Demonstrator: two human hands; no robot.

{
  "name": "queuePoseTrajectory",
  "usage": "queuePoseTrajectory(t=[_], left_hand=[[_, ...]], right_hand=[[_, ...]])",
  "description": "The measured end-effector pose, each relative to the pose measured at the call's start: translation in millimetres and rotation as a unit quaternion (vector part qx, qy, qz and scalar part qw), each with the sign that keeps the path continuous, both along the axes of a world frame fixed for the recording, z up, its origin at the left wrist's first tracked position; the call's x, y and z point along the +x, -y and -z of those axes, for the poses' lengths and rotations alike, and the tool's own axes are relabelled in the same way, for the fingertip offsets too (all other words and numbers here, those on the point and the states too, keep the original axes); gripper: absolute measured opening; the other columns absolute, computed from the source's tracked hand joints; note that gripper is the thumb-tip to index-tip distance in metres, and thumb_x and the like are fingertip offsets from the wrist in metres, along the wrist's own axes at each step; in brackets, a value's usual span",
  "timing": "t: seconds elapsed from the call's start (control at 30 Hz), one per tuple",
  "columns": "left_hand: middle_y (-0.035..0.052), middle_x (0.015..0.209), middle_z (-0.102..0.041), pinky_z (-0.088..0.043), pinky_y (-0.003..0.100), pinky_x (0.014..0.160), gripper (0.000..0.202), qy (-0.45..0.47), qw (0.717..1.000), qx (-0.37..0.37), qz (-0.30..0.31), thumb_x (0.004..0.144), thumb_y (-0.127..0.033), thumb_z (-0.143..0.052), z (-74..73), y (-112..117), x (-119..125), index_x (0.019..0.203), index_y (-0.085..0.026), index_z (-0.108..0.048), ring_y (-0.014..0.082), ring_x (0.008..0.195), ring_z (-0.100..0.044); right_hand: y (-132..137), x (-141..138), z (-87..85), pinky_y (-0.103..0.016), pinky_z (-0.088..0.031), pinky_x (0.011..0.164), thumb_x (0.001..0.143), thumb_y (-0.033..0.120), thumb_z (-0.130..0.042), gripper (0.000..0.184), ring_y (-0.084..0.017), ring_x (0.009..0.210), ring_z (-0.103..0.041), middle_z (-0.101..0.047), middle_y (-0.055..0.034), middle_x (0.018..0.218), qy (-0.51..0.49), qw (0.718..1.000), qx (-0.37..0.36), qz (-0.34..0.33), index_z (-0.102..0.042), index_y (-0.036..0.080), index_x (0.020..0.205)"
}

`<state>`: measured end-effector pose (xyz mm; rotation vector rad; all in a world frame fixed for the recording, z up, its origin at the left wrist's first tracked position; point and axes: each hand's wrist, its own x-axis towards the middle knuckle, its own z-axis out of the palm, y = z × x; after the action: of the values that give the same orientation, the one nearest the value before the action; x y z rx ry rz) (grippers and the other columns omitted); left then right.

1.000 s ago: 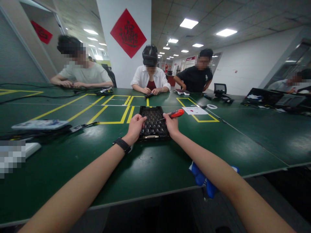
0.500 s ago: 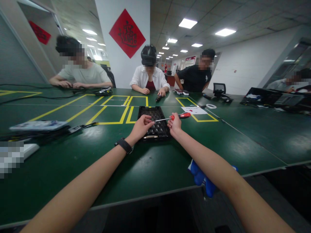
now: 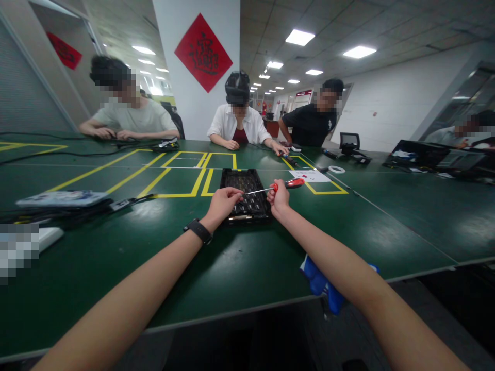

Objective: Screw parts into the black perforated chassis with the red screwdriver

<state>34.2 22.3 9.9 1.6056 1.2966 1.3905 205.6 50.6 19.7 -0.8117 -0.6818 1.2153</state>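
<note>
My right hand [image 3: 278, 197] is closed round a screwdriver [image 3: 296, 183] with a red and black handle, its thin metal shaft pointing left. The shaft's tip meets the pinched thumb and fingers of my left hand [image 3: 226, 203], which wears a black watch [image 3: 199, 231]. Whether a small part sits in that pinch is too small to tell. Below both hands lies a black tray [image 3: 249, 221] on the green table, with several small shiny metal pieces inside. My left hand covers part of its left edge.
Blue gloves [image 3: 319, 281] hang at the table's front edge under my right forearm. A white paper [image 3: 309, 176] and a white ring [image 3: 336, 169] lie to the right. Cables and a flat box [image 3: 62, 199] are on the left. Several people sit across the table.
My left fingers have closed more tightly at the screwdriver's tip; my right hand has hardly moved. Across the table, a person's hand has slid a dark tool to the right.
</note>
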Motion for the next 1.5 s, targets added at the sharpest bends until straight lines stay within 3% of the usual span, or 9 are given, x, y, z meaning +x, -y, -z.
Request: queuePoseTrajectory(t=[0.27,0.53,0.7,0.83,1.07,1.27,1.5], left_hand=[[0.0058,0.069,-0.070,-0.039,0.024,0.055,0.019,-0.072,0.997,0.014,-0.015,0.073,-0.024,-0.059,-2.5,4,1,0.084,-0.014,-0.072,0.0148,0.059,-0.059],[0.0045,0.066,-0.070,-0.035,0.024,0.051,0.018,-0.091,0.996,0.015,-0.017,0.071,-0.021,-0.059,-1.7,4,0,0.081,-0.015,-0.072,0.0141,0.054,-0.056],[0.0038,0.064,-0.069,-0.037,0.024,0.054,0.014,-0.096,0.995,0.021,-0.022,0.070,-0.020,-0.060,0.7,2,-1,0.076,-0.017,-0.073,0.0157,0.056,-0.057],[0.0032,0.061,-0.068,-0.037,0.024,0.054,0.013,-0.091,0.995,0.017,-0.021,0.068,-0.018,-0.061,0.3,2,-1,0.074,-0.017,-0.073,0.0163,0.056,-0.057],[0.0040,0.064,-0.069,-0.038,0.025,0.056,0.016,-0.112,0.993,0.031,-0.015,0.072,-0.022,-0.058,-2.5,5,0,0.074,-0.017,-0.073,0.0164,0.058,-0.058],[0.0043,0.063,-0.068,-0.037,0.024,0.054,0.022,-0.068,0.997,0.017,-0.015,0.074,-0.029,-0.055,-2.8,3,0,0.071,-0.016,-0.072,0.0163,0.058,-0.057],[0.0038,0.063,-0.066,-0.038,0.024,0.055,0.030,-0.075,0.997,0.024,-0.010,0.080,-0.033,-0.047,-4.6,6,-1,0.079,-0.016,-0.071,0.0152,0.058,-0.056]], right_hand=[[-1,-2,1.3,-0.016,-0.019,0.032,0.074,0.031,-0.052,0.022,-0.003,0.032,-0.029,-0.035,0.0093,0.038,0.023,1.000,0.021,-0.001,-0.044,0.017,0.058],[2,-8,0.6,-0.017,-0.024,0.035,0.075,0.034,-0.054,0.024,-0.004,0.034,-0.033,-0.039,0.0076,0.041,0.108,0.989,0.079,0.070,-0.048,0.017,0.059],[19,-10,-8.7,-0.019,-0.033,0.043,0.080,0.039,-0.052,0.028,-0.007,0.042,-0.042,-0.044,0.0049,0.046,0.264,0.939,0.195,0.104,-0.053,0.018,0.062],[38,-14,-18.0,-0.021,-0.040,0.057,0.080,0.036,-0.052,0.026,-0.010,0.052,-0.045,-0.045,0.0042,0.053,0.347,0.892,0.269,0.107,-0.051,0.019,0.061],[49,-14,-19.9,-0.025,-0.042,0.073,0.079,0.032,-0.054,0.018,-0.012,0.067,-0.048,-0.050,0.0019,0.068,0.430,0.833,0.349,0.009,-0.051,0.021,0.065],[45,-15,-14.5,-0.024,-0.044,0.065,0.084,0.039,-0.047,0.024,-0.011,0.061,-0.052,-0.056,0.0014,0.066,0.396,0.860,0.317,-0.057,-0.058,0.020,0.074],[46,-19,-11.4,-0.021,-0.043,0.054,0.085,0.041,-0.047,0.029,-0.007,0.051,-0.050,-0.058,0.0020,0.062,0.290,0.911,0.293,-0.018,-0.053,0.020,0.066]])
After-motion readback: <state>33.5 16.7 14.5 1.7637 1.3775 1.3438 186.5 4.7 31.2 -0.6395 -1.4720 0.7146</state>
